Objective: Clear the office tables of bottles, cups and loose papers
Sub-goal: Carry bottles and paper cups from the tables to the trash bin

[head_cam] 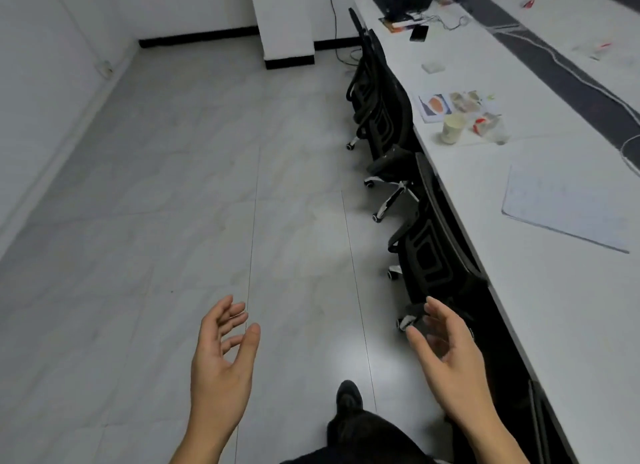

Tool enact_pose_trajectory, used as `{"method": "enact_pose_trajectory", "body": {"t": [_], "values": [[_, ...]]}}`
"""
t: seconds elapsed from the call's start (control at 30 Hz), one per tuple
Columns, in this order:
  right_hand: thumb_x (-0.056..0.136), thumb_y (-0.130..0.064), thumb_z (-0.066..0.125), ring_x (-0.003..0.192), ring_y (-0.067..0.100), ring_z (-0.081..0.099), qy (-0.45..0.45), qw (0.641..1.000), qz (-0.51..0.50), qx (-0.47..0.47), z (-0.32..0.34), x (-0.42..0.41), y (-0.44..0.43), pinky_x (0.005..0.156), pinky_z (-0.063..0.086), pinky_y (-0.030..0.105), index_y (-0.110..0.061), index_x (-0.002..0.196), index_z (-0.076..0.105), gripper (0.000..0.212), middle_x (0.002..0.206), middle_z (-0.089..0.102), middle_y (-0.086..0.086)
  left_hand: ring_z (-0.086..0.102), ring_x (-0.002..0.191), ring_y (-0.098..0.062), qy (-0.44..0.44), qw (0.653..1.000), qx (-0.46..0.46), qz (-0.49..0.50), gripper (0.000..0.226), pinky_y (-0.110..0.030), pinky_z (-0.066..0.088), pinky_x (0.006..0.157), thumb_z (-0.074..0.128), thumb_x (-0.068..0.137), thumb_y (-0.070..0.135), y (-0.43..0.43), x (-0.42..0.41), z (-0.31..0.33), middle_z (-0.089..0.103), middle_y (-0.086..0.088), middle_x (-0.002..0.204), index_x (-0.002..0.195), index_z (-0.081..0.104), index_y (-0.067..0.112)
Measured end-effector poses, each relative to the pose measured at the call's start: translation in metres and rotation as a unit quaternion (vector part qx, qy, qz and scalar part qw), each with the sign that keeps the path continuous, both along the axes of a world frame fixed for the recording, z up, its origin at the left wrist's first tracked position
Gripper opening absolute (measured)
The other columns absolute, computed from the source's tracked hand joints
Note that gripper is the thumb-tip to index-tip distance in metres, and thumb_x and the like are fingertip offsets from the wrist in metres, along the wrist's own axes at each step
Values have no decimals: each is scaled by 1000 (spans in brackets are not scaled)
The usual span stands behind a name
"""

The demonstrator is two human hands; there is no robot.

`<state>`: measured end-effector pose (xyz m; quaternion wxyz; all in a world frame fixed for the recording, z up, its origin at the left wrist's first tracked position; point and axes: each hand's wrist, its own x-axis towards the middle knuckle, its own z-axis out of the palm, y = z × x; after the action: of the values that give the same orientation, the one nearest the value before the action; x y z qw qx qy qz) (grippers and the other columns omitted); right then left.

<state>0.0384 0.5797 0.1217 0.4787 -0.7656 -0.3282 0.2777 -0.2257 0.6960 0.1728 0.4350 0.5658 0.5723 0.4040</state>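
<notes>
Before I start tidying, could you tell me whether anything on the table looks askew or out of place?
Yes: a large paper sheet lies skewed on the table, and crumpled wrappers sit beside a cup.

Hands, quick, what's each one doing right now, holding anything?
Left hand: open, fingers loosely curved, holding nothing, over the floor.
Right hand: open, fingers relaxed, holding nothing, beside the table, not touching it.

Glossy tiled floor (173,221), smooth matt white table (554,307), paper cup (453,128).
</notes>
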Motion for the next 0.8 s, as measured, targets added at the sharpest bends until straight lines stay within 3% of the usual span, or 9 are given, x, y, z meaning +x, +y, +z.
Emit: {"method": "enact_pose_trajectory", "body": {"t": [0.17, 0.37, 0.47, 0.63, 0.8], "values": [[90, -31, 69, 122, -2, 52, -15, 999, 37, 10, 30, 58, 156, 98, 45, 24, -30, 141, 49, 55, 133, 55, -18, 60, 115, -3, -14, 1000, -3, 13, 43, -24, 46, 92, 63, 93, 13, 146, 47, 16, 62, 9, 123, 130, 50, 30], [89, -24, 71, 119, -4, 54, -17, 1000, 22, -13, -5, 116, 328, 98, 48, 29, -30, 138, 52, 54, 130, 56, -18, 59, 113, 1, -16, 999, -31, 16, 41, -25, 47, 93, 63, 93, 13, 315, 114, -26, 63, 10, 122, 127, 51, 32], [88, -25, 71, 118, -3, 55, -23, 999, -10, -34, -19, 144, 408, 95, 51, 33, -31, 138, 51, 55, 129, 56, -17, 57, 112, 6, 10, 998, -42, -36, 41, -17, 45, 87, 64, 93, 16, 410, 153, -39, 62, 15, 123, 128, 50, 33], [88, -27, 71, 119, 0, 55, -13, 995, -92, -31, 1, 198, 505, 95, 51, 34, -34, 137, 51, 53, 129, 55, -21, 59, 113, 2, 20, 992, -32, -123, 42, -18, 46, 87, 64, 92, 14, 551, 241, -18, 62, 14, 123, 128, 51, 33], [89, -33, 69, 119, -5, 53, -2, 977, -213, -27, 18, 259, 550, 96, 46, 24, -36, 138, 49, 52, 131, 54, -24, 58, 114, 1, 41, 964, -13, -262, 44, -20, 46, 90, 65, 91, 12, 643, 351, 3, 62, 14, 122, 127, 51, 32]]}}
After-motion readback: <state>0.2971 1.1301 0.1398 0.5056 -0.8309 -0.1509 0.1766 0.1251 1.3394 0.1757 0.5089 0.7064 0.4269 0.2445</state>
